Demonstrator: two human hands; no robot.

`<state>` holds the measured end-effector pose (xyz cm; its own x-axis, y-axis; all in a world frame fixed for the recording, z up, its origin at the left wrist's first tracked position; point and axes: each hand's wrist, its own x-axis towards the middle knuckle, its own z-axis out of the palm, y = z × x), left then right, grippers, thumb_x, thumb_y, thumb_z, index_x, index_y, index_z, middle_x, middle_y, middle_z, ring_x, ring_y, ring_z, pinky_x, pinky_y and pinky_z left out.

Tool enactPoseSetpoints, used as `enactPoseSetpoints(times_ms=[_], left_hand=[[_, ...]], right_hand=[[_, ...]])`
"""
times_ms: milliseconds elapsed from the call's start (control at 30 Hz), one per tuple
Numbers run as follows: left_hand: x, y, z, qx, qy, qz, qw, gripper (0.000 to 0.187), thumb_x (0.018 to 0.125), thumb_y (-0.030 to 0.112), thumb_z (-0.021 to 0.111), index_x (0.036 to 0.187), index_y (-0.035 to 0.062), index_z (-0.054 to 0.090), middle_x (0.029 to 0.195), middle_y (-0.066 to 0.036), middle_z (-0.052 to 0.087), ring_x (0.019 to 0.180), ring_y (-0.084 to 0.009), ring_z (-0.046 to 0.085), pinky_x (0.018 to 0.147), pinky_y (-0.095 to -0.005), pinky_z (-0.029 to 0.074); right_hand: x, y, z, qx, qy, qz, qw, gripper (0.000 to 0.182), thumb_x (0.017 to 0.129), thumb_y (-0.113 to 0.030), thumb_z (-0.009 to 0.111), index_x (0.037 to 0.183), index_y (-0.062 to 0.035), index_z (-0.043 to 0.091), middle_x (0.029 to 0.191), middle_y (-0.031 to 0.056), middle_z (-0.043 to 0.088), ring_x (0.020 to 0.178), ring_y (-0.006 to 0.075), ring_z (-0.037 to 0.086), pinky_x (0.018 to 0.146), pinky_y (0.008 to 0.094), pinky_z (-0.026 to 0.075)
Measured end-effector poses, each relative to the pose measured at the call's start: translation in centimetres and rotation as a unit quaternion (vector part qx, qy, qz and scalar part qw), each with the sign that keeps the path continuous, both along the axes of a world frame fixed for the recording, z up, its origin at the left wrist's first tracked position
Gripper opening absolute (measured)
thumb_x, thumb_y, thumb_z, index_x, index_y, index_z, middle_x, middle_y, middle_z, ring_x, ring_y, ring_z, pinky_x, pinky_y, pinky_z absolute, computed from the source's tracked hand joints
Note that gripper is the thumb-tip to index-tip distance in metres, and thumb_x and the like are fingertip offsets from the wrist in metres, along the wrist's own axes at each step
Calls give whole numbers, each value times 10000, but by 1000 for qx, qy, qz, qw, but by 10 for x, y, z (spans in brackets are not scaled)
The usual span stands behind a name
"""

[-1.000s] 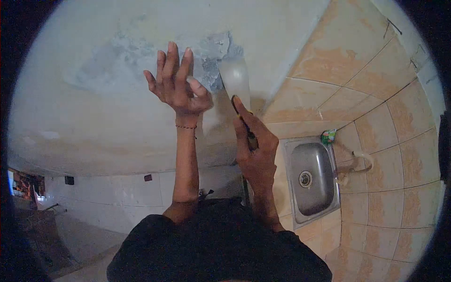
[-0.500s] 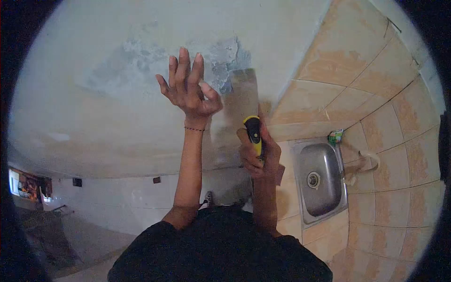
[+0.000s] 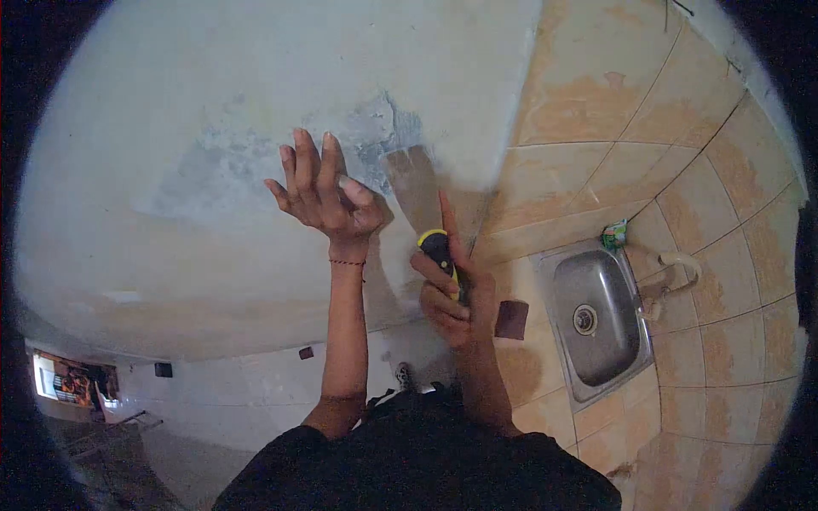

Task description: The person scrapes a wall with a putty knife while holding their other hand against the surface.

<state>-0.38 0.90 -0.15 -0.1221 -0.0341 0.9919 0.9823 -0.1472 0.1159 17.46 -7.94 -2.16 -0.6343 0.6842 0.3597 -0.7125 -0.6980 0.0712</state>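
Observation:
My right hand [image 3: 456, 302] is wrapped around the black and yellow handle of a putty knife [image 3: 415, 189], the index finger stretched along its side. The wide blade points up the wall [image 3: 256, 272], its edge at the lower right of a rough grey patch [image 3: 230, 157] where the paint is gone. Left of the blade, my left hand [image 3: 326, 189] is raised in front of the patch with fingers apart and nothing in it. A thin braided cord circles that wrist.
At the right, a steel sink [image 3: 596, 341] is set in a tiled counter, with a pale tap [image 3: 677, 271] and a green packet [image 3: 614, 234] beside it. A dark brown square piece [image 3: 511, 319] lies on the counter near my right wrist. Orange-beige tiles [image 3: 588, 111] cover the adjoining wall.
The putty knife has tilted, its blade now leaning left and sitting a little lower on the patch. My left hand has shifted slightly down and left; the whole view has turned somewhat.

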Motion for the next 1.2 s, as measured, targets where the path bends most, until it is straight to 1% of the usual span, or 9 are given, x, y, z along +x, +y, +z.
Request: enactPoseSetpoints(times_ms=[133,233,433,600,733,833,933,1033,1200], left_hand=[[0,1,1,10,5,-2,1000,484,879,214,410,1282,107,657,1438,-140,562,1424,-289,420,1243,-493,67],[-1,1,0,6,4,-1,1000,482,886,217,411,1291,111,651,1440,-136,562,1420,-292,424,1243,-496,71],[-1,0,1,5,4,-6,1000,483,881,202,417,1299,117,645,1442,-130,561,1412,-291,431,1242,-501,66],[-1,0,3,4,3,-4,1000,482,877,194,421,1296,113,645,1442,-131,561,1421,-288,418,1242,-499,62],[-2,2,2,9,6,-2,1000,483,873,192,424,1294,107,644,1438,-134,563,1429,-286,407,1242,-499,65],[0,0,2,6,5,4,1000,489,863,189,427,1293,105,645,1432,-135,569,1426,-288,412,1242,-496,72],[1,1,4,9,1,7,1000,494,860,187,427,1297,104,641,1426,-137,574,1419,-292,421,1242,-494,76],[2,1,3,14,1,3,1000,492,867,189,423,1302,107,638,1425,-137,575,1415,-293,427,1242,-493,75],[0,2,2,16,1,6,1000,483,877,188,416,1297,109,641,1427,-138,574,1413,-292,431,1241,-491,70]], right_hand=[[-4,-2,5,-61,51,3,997,538,1096,-237,336,1589,-379,171,742,64,384,386,78,330,272,182,365],[-1,-2,3,-61,68,24,996,526,1097,-225,310,1586,-379,188,749,61,387,387,74,329,273,183,368],[-1,4,8,-45,47,7,998,525,1096,-214,304,1589,-354,190,756,60,390,396,73,365,273,197,385],[4,1,1,-78,88,47,992,518,1094,-218,313,1590,-314,199,749,58,389,390,76,377,273,194,395],[2,-3,8,-85,79,21,993,423,1094,-239,323,1513,-179,334,739,60,383,381,76,373,259,195,389],[2,2,-1,-84,66,31,994,373,1094,-259,326,1438,-132,393,749,63,382,381,77,371,255,196,388],[-3,-1,9,-49,66,10,997,364,1094,-271,323,1422,-139,407,764,65,386,383,79,371,261,193,394],[2,-3,4,-116,61,38,991,450,1096,-266,315,1546,-274,304,778,65,391,384,78,368,269,196,402],[3,-2,11,-79,57,30,995,490,1099,-244,302,1574,-343,238,768,69,388,383,75,350,264,196,388]])
